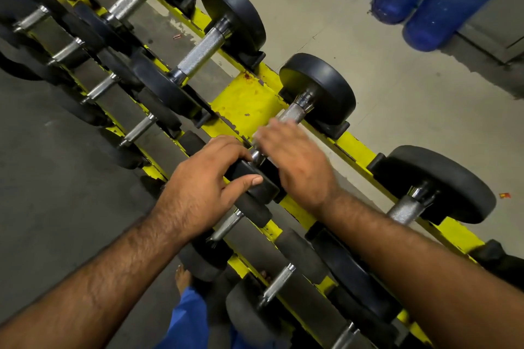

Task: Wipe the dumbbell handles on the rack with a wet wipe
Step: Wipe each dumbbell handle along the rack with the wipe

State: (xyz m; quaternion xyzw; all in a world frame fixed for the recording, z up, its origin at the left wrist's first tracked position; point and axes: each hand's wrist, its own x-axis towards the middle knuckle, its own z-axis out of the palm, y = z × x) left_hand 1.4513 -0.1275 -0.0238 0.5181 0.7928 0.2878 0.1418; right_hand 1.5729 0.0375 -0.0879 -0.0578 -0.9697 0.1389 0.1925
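Note:
A yellow rack point(243, 102) runs diagonally and carries rows of black dumbbells with knurled steel handles. My left hand point(204, 187) is clamped on the near black head point(252, 183) of one upper-row dumbbell. Its far head point(320, 88) rests on the rack's back rail. My right hand point(297, 161) lies blurred over that dumbbell's handle point(295, 110), covering most of it. A pale smear at the fingertips looks like the wet wipe point(268, 127), pressed against the handle and mostly hidden.
More large dumbbells sit on either side, one up left point(204, 48) and one to the right point(408, 207). Smaller dumbbells point(226, 225) fill the lower row nearer me. Blue bottles point(448, 3) stand on the floor behind the rack. My bare foot point(183, 278) is below.

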